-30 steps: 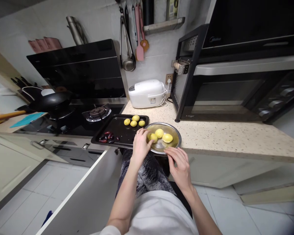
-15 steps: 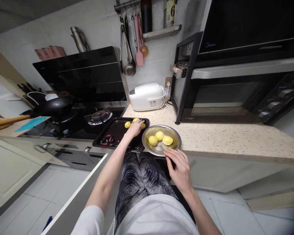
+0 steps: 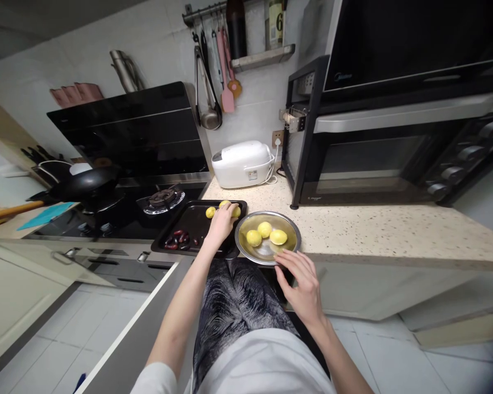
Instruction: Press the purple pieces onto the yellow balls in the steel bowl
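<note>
My left hand point(image 3: 222, 223) reaches over the right end of a black baking tray point(image 3: 197, 210), its fingers curled on a yellow lemon point(image 3: 237, 212) that they partly cover. Two more lemons lie beside these fingers, one at the tray's back point(image 3: 224, 203) and one to the left point(image 3: 211, 212). Several dark red dates point(image 3: 178, 239) rest in the tray's front left part. A steel bowl point(image 3: 246, 255) right of the tray holds three lemons point(image 3: 278, 237). My right hand point(image 3: 299, 282) grips the bowl's near rim, fingers over the edge and thumb below.
Behind the tray stands a white rice cooker point(image 3: 243, 164). A gas burner point(image 3: 161, 198) and a black wok point(image 3: 84, 183) are to the left. An oven point(image 3: 370, 158) in a black rack is on the right. An open drawer point(image 3: 139, 323) juts out beside my legs.
The fingers of my left hand have drawn in around a lemon at the tray's right end. My right hand stays at the bowl rim. The view has shifted slightly.
</note>
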`<state>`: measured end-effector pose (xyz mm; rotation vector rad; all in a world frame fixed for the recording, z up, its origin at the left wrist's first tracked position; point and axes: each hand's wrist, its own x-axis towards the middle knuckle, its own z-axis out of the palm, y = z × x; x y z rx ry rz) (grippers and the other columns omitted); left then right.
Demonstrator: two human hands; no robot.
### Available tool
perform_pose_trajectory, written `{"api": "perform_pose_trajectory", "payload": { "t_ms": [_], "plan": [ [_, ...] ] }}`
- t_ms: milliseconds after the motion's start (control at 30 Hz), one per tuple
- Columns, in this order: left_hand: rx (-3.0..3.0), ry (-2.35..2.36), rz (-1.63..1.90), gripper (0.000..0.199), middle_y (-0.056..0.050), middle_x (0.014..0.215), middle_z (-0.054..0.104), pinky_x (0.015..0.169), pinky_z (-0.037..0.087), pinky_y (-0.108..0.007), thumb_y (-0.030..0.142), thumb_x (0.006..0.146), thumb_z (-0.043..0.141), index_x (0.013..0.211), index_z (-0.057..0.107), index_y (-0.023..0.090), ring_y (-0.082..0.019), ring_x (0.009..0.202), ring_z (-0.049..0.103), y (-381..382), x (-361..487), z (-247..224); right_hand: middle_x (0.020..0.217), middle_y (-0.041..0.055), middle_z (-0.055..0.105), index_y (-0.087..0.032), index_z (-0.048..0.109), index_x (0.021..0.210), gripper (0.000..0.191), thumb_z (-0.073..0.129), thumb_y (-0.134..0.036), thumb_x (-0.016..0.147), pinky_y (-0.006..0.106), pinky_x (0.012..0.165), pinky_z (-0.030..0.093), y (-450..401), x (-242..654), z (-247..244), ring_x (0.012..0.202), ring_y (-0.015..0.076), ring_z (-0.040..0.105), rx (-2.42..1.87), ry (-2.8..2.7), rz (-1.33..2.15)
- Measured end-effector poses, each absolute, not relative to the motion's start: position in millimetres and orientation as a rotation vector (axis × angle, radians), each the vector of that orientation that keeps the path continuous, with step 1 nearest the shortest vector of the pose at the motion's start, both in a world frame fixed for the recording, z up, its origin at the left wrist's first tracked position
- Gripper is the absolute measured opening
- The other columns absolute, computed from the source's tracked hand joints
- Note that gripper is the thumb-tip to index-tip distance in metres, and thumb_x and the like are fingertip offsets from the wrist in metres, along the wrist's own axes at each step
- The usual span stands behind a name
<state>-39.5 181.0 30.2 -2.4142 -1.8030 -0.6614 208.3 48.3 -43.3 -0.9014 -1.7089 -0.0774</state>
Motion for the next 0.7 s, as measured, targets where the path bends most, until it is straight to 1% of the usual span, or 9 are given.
{"api": "perform_pose_trajectory", "payload": {
  "t_ms": [100, 133, 200, 300, 467, 633, 700],
  "plan": [
    [-2.494, -1.644, -1.127, 0.044, -0.012, 0.132, 0.063, 0.111, 0.05, -0.045, 0.013, 0.095, 0.061, 0.137, 0.057, 0.022, -0.028, 0.127, 0.061, 147.6, -30.1, 32.9, 0.113, 0.0048, 0.079, -0.026, 0.071, 0.115, 0.022, 0.066, -0.015, 0.096, 0.048, 0.105, 0.051, 47.6, 206.2, -42.5, 0.111, 0.0233, 0.073, -0.901, -1.691, -0.07],
    [-2.53, -1.6, -1.233, 0.044, -0.011, 0.13, 0.063, 0.111, 0.05, -0.044, 0.014, 0.095, 0.062, 0.137, 0.058, 0.024, -0.027, 0.125, 0.062, 136.4, -25.8, 33.0, 0.112, 0.0049, 0.079, -0.026, 0.072, 0.115, 0.023, 0.066, -0.015, 0.096, 0.048, 0.105, 0.051, 47.4, 205.7, -41.6, 0.11, 0.0233, 0.073, -0.903, -1.685, -0.07],
    [-2.608, -1.571, -1.317, 0.042, -0.011, 0.129, 0.059, 0.106, 0.054, -0.04, 0.018, 0.094, 0.066, 0.136, 0.061, 0.023, -0.025, 0.12, 0.063, 116.8, -16.2, 32.7, 0.111, 0.0048, 0.079, -0.026, 0.072, 0.114, 0.023, 0.065, -0.014, 0.096, 0.048, 0.104, 0.052, 46.8, 205.3, -39.0, 0.11, 0.0237, 0.073, -0.908, -1.677, -0.068],
    [-2.761, -1.545, -1.228, 0.042, -0.011, 0.127, 0.058, 0.107, 0.054, -0.039, 0.02, 0.092, 0.071, 0.133, 0.064, 0.022, -0.025, 0.119, 0.064, 99.3, -4.0, 33.1, 0.109, 0.0047, 0.079, -0.027, 0.074, 0.113, 0.023, 0.064, -0.015, 0.096, 0.048, 0.101, 0.053, 45.8, 206.0, -35.4, 0.108, 0.0242, 0.073, -0.92, -1.665, -0.064],
    [-2.937, -1.484, -0.913, 0.04, -0.01, 0.122, 0.065, 0.106, 0.053, -0.043, 0.018, 0.088, 0.076, 0.127, 0.068, 0.022, -0.028, 0.118, 0.064, 100.4, 2.6, 37.5, 0.107, 0.0043, 0.08, -0.027, 0.075, 0.11, 0.022, 0.064, -0.015, 0.096, 0.046, 0.1, 0.053, 44.4, 207.3, -33.9, 0.106, 0.0238, 0.073, -0.932, -1.662, -0.069],
    [-3.039, -1.325, -0.696, 0.033, -0.009, 0.119, 0.072, 0.106, 0.051, -0.042, 0.014, 0.089, 0.074, 0.121, 0.069, 0.021, -0.027, 0.119, 0.064, 112.7, 3.7, 40.5, 0.107, 0.0043, 0.079, -0.026, 0.074, 0.11, 0.022, 0.064, -0.013, 0.095, 0.045, 0.099, 0.052, 44.4, 205.7, -33.8, 0.106, 0.0232, 0.073, -0.919, -1.67, -0.062],
    [-3.033, -1.323, -0.602, 0.031, -0.009, 0.122, 0.072, 0.109, 0.048, -0.044, 0.012, 0.089, 0.072, 0.119, 0.069, 0.021, -0.028, 0.124, 0.063, 115.6, 5.0, 40.6, 0.107, 0.0042, 0.079, -0.026, 0.074, 0.109, 0.021, 0.063, -0.013, 0.096, 0.046, 0.099, 0.052, 45.1, 205.3, -34.2, 0.106, 0.0232, 0.072, -0.922, -1.672, -0.061]
  ]
}}
